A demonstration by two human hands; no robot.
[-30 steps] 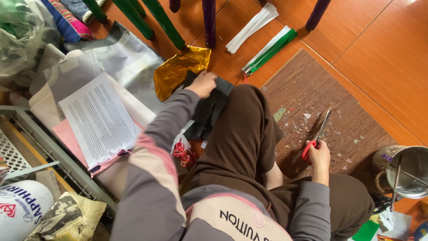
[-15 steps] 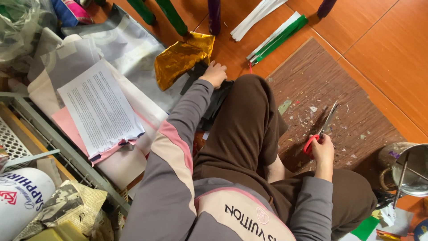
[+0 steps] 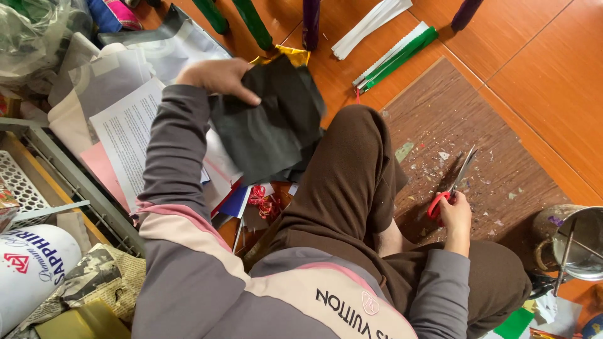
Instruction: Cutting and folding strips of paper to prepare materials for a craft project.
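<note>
Two hands are engaged: the left hand point(image 3: 217, 76) is clamped on a black sheet point(image 3: 267, 122) lifted at 11 o'clock above the knee, and the right hand point(image 3: 456, 216) is closed on red-handled scissors point(image 3: 453, 185) at 3 o'clock over the brown mat point(image 3: 477, 150). The sheet is best held taut — its lower edge is hidden behind the leg, and whether the blades are parted cannot be told.

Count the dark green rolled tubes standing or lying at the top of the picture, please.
2. One green tube sits top centre-left; a second green tube lies just to its right. Both run off the top edge, and more could be out of view. The purple tube beside them isn't counted.
</note>
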